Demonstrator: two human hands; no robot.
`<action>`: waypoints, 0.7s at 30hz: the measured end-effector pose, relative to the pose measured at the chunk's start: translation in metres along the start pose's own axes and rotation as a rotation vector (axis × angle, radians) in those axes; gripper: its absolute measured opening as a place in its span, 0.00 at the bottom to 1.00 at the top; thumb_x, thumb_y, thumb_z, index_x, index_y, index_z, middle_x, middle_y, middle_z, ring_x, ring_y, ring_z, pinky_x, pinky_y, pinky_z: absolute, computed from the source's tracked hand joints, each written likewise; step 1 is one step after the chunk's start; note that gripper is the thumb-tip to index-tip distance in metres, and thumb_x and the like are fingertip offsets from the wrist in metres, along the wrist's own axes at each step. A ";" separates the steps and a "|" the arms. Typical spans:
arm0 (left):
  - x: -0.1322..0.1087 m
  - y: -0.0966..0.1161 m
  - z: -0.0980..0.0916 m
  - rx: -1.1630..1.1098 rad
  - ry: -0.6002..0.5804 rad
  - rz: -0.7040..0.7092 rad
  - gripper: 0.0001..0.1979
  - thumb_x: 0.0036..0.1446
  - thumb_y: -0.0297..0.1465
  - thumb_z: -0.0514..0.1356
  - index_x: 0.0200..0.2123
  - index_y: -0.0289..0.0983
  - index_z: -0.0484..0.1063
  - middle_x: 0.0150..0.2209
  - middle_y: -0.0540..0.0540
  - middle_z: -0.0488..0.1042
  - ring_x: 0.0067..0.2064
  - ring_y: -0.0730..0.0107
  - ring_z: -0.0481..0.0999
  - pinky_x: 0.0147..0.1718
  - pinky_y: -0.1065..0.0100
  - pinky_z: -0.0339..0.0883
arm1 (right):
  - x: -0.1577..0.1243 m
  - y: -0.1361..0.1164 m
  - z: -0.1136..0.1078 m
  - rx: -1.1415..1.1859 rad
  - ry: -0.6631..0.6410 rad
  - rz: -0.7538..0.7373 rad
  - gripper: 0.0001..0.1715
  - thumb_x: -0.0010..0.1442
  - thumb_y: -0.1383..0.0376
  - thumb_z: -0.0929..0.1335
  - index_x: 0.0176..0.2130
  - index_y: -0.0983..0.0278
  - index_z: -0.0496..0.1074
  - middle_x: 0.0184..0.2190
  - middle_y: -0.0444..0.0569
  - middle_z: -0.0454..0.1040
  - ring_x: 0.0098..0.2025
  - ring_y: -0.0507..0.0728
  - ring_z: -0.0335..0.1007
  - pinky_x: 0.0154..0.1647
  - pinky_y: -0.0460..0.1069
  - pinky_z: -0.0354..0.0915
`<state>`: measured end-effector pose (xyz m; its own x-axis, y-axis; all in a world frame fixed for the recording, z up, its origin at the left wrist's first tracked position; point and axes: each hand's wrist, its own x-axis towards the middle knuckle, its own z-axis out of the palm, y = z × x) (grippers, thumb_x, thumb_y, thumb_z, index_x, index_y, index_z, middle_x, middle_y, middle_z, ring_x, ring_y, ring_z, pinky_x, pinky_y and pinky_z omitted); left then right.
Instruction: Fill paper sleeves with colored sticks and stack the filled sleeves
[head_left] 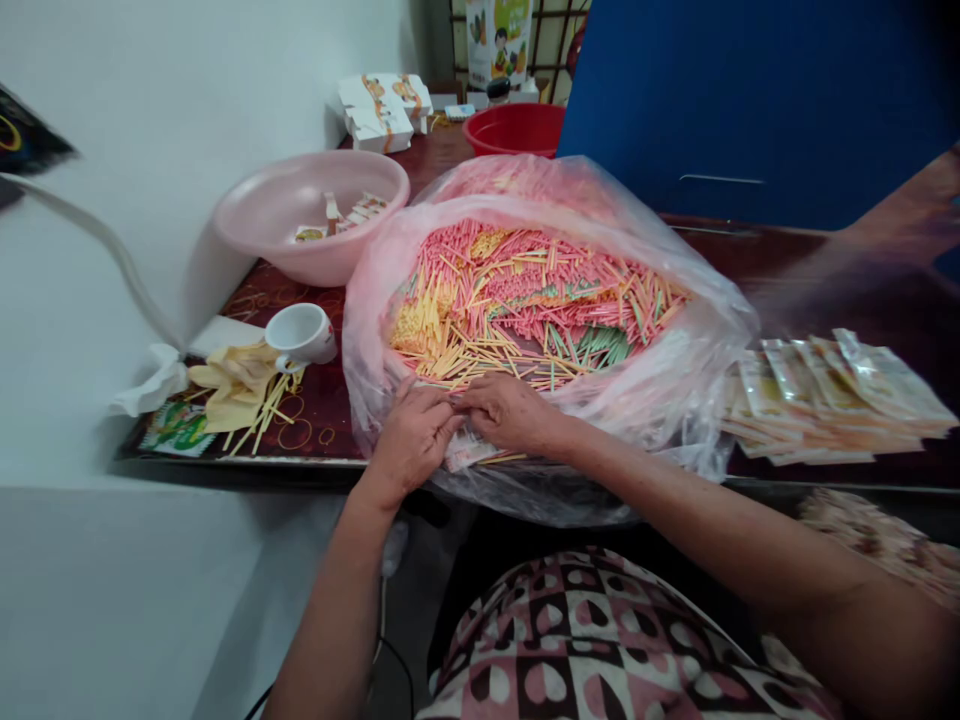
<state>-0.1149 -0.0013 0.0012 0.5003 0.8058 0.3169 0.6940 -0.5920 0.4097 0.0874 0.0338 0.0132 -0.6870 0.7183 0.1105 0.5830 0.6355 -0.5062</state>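
A large clear plastic bag (675, 390) lies open on the table, full of pink, yellow and green sticks (525, 300). Both my hands meet at its near rim. My left hand (411, 440) is closed, fingers curled. My right hand (510, 412) is closed beside it, touching it. Between and under them is a small printed packet (469, 452) with a few yellow sticks poking out; both hands grip it.
A pink basin (300, 215) with small packets stands at the back left, a red bowl (517, 128) behind it. A white cup (300, 335) and yellow gloves (232, 385) lie left. A stack of sachets (832, 400) lies right. A blurred arm (892, 235) crosses top right.
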 end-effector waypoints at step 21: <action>-0.001 0.000 0.005 -0.060 0.082 -0.025 0.20 0.72 0.37 0.51 0.27 0.39 0.71 0.34 0.43 0.76 0.40 0.62 0.74 0.46 0.59 0.71 | 0.069 0.031 -0.017 -0.613 -0.123 -0.309 0.15 0.72 0.69 0.63 0.48 0.66 0.79 0.45 0.57 0.80 0.49 0.64 0.70 0.50 0.58 0.58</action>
<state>-0.1126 -0.0023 -0.0030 0.4373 0.8180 0.3738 0.6724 -0.5734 0.4682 0.0653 0.1083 0.0201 -0.8839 0.4643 0.0553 0.4676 0.8769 0.1114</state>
